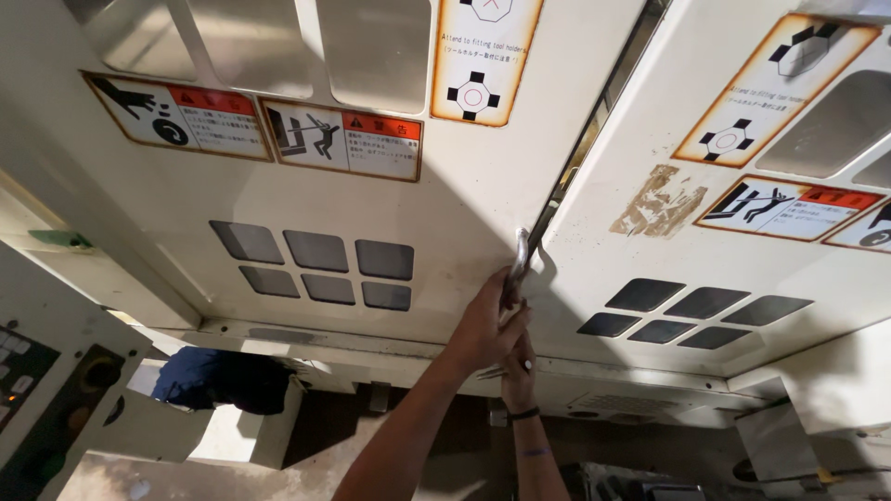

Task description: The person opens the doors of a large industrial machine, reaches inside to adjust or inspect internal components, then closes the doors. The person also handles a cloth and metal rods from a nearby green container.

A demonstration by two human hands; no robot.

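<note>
At the seam between two cream metal machine doors (pixel 445 213), left hand (pixel 483 329) fingers grip the curved silver metal handle (pixel 520 260). Right hand (pixel 520 366) just below it; fingers' state unclear.

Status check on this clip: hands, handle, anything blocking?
Left hand gripping metal door handle. Right hand just below it, grip unclear. Doors closed; nothing blocking.

On the left door panel (pixel 278 204), two rectangular warning labels sit side by side near the upper edge: the left label (pixel 181 113) and the middle label (pixel 343 141), each white with a black pictogram, a red header strip and an orange border. A taller white sticker (pixel 485 57) with black symbols stands by that panel's top right corner. The right door panel (pixel 650 260) carries a similar symbol sticker (pixel 772 88), a torn brownish label remnant (pixel 657 200), and a red-headed warning label (pixel 787 208) toward its right edge.
</note>
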